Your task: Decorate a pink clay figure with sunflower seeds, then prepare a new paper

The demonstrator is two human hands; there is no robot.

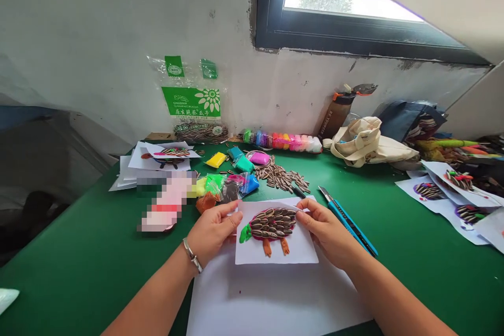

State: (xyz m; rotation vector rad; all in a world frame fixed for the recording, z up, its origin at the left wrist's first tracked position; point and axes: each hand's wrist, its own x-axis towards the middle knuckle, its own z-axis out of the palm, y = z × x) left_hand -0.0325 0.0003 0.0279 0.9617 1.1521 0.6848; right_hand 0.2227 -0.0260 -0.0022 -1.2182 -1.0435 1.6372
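Between both hands is a white card (252, 256) bearing a seed-and-clay animal: overlapping sunflower seeds (273, 222) on a magenta body, a green clay head (245, 233) and two brown clay legs (267, 247). My left hand (216, 231) pinches the card's left edge, thumb in front. At the upper right edge my right hand (321, 224) grips it the same way. The card is held above a larger white sheet (271, 299) on the green table. Fingers behind the card are hidden.
Bagged clay (216, 160) and loose sunflower seeds (277, 173) lie beyond the card. A blue utility knife (346, 220) rests by my right hand. Finished cards (429, 191) lie far right, others (132, 168) left. A seed bag (192, 107) and dark bottle (336, 113) stand against the wall.
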